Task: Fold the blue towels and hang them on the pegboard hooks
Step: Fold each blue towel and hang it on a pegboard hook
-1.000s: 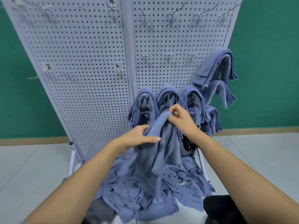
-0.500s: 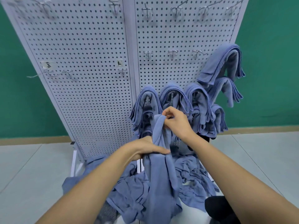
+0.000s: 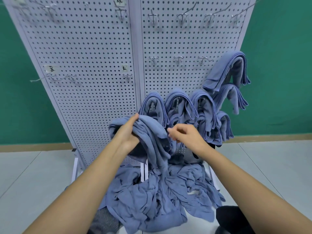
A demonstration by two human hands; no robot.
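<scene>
Green wall (image 3: 278, 65) backs the tall white perforated metal pegboard (image 3: 94, 65) we face. Along its upper rows stand bare metal hooks (image 3: 179, 59), and small paper labels (image 3: 50, 68) sit on its left panel. On its lower right part folded blue towels (image 3: 179, 102) hang over hooks, crowded side by side, just behind our hands. At the pegboard's foot lies a heap of loose blue towels (image 3: 152, 196).

Our left hand (image 3: 127, 132), in front of the pegboard's lower middle, grips a bunched blue towel (image 3: 152, 132), thumb on top and fingers curled under the folds. The towel's tail drops into the heap. Our right hand (image 3: 189, 136), just right of that towel, has loosely curled fingers at the cloth's edge. They are blurred, so we cannot tell whether they pinch it.

On both sides of the pegboard spreads pale grey tiled floor (image 3: 33, 169), with a tan skirting strip (image 3: 33, 146) along the wall.
</scene>
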